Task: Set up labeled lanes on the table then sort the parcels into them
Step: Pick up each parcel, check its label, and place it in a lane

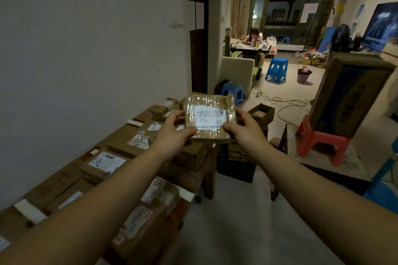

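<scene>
At frame centre, a flat taped parcel [210, 119], raised clear of the table with its white address label toward the camera. Pinched at the lower left corner by the left hand [174, 129]: thumb across the front, fingers curled behind the left edge. Gripped likewise at the lower right corner by the right hand [244, 130]: thumb on the taped face, fingers wrapped behind the right edge.

Below and to the left, along the white wall [86, 49], a wooden table [209, 178] running from the lower left corner toward centre. Packed edge to edge with brown boxes [107, 163], most of them label-up, with white paper slips [135, 123] among them. Crossed in the lower left by the left forearm, with several boxes hidden beneath it; far end of the rows partly covered by the held parcel and the left hand.

Under the right wrist, a black crate [234, 168] on the floor, topped with cardboard. Just right of the right hand, a small open carton [261, 112]. At the right edge, a second low table [336, 168] bearing a red stool [321, 140], and on that a large printed cardboard box [353, 90].

Farther back on the floor: a blue stool [276, 69], a pink bucket [303, 75], loose cables [290, 103]. In the upper centre, a seated person [255, 36] at a distant table before dark glass doors.
</scene>
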Tool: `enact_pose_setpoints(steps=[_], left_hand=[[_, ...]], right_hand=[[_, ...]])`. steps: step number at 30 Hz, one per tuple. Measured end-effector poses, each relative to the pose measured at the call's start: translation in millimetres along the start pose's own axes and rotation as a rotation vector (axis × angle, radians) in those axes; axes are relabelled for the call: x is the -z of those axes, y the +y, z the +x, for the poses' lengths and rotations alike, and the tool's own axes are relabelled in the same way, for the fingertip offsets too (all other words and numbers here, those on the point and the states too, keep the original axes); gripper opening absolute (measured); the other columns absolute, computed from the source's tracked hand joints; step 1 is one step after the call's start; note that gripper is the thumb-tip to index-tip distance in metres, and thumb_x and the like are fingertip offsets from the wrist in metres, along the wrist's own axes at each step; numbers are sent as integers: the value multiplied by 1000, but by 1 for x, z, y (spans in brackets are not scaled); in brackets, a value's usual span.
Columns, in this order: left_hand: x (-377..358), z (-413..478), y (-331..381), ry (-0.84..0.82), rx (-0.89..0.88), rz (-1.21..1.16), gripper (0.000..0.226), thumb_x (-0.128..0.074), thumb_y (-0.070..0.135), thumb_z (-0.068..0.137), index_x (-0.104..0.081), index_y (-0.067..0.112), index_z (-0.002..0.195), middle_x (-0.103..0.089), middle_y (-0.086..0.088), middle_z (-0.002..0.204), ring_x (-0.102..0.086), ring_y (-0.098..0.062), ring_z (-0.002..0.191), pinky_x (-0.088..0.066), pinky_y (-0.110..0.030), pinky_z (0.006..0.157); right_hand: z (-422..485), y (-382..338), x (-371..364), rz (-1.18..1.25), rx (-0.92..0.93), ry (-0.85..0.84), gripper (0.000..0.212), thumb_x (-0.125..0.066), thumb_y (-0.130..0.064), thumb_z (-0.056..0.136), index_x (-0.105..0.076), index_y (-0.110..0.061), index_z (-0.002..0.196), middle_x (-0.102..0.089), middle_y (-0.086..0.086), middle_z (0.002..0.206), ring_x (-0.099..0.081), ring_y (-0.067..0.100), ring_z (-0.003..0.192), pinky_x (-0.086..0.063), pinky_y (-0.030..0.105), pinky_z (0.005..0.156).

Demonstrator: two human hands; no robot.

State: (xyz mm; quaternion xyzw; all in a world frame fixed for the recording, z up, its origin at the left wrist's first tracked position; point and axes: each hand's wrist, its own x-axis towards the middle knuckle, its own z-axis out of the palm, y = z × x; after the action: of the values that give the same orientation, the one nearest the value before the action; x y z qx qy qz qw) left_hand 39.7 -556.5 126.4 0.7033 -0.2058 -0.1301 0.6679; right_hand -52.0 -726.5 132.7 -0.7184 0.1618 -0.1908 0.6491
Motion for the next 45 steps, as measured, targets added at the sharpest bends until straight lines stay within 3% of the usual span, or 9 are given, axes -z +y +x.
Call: enact_pose_setpoints(steps=[6, 9, 18, 24, 30, 34, 38, 41, 45], left_hand=[[-16, 75, -6, 79, 26, 3, 55, -62, 8, 87, -40, 26, 134, -54, 5, 123, -63, -16, 99, -56, -36, 81], [-28, 114, -13, 176, 13, 16, 57, -61, 7, 87, -39, 25, 138, -54, 2, 128, -63, -17, 99, -55, -35, 76], [-61, 198, -12, 402, 115, 52, 52, -53, 12, 93, -34, 28, 139, -59, 1, 118, -64, -16, 95, -56, -37, 81], [-24, 231, -29, 522, 214, 112, 52, -53, 14, 94, -32, 32, 139, -59, -4, 123, -65, -23, 98, -55, -47, 86], [29, 270, -53, 628, 249, 55, 55, -52, 10, 94, -30, 28, 141, -58, -5, 126, -65, -22, 99, -56, -40, 86], [51, 289, -68, 686, 281, 71, 54, -52, 7, 94, -32, 23, 142, -54, -2, 131, -63, -17, 99, -56, -33, 82], [69, 303, -89, 731, 372, 155, 49, -54, 9, 93, -39, 19, 139, -57, -2, 130, -60, -19, 110, -53, -34, 92], [85, 315, -108, 731, 468, 253, 43, -57, 12, 91, -47, 21, 132, -60, 1, 126, -60, -15, 109, -53, -28, 88], [95, 326, -132, 644, 620, 354, 32, -57, 18, 92, -52, 29, 122, -62, 9, 116, -59, -9, 98, -51, -25, 84]], right_hand=[[99, 7, 11, -65, 31, -94, 60, -61, -14, 90, -37, -26, 143, -52, 0, 132, -64, 10, 93, -54, 18, 60], [153, 14, 19, -97, 68, -180, 55, -61, -15, 91, -41, -26, 141, -58, -2, 126, -64, 12, 99, -58, 29, 79], [280, 16, 26, -171, 122, -477, 47, -54, -25, 97, -40, -35, 140, -61, -14, 115, -63, 2, 94, -55, 29, 86], [328, 26, -21, -198, 123, -625, 51, -54, -19, 97, -36, -29, 144, -54, -13, 118, -51, -9, 78, -43, 1, 54], [380, 42, -99, -207, 69, -702, 49, -52, -18, 97, -38, -29, 143, -62, -7, 124, -64, 2, 90, -56, 22, 77], [409, 54, -136, -264, 31, -791, 35, -48, -16, 99, -47, -29, 131, -64, -11, 112, -62, -2, 84, -51, 14, 63], [433, 72, -171, -370, 30, -844, 32, -47, -16, 99, -47, -28, 128, -62, -5, 118, -61, 10, 97, -54, 22, 78], [451, 91, -195, -468, 51, -941, 27, -47, -16, 99, -46, -25, 124, -56, -8, 113, -53, 6, 87, -45, 11, 64], [477, 125, -224, -563, -12, -1054, 19, -49, -15, 97, -52, -31, 107, -64, -5, 114, -61, 14, 101, -52, 31, 87]])
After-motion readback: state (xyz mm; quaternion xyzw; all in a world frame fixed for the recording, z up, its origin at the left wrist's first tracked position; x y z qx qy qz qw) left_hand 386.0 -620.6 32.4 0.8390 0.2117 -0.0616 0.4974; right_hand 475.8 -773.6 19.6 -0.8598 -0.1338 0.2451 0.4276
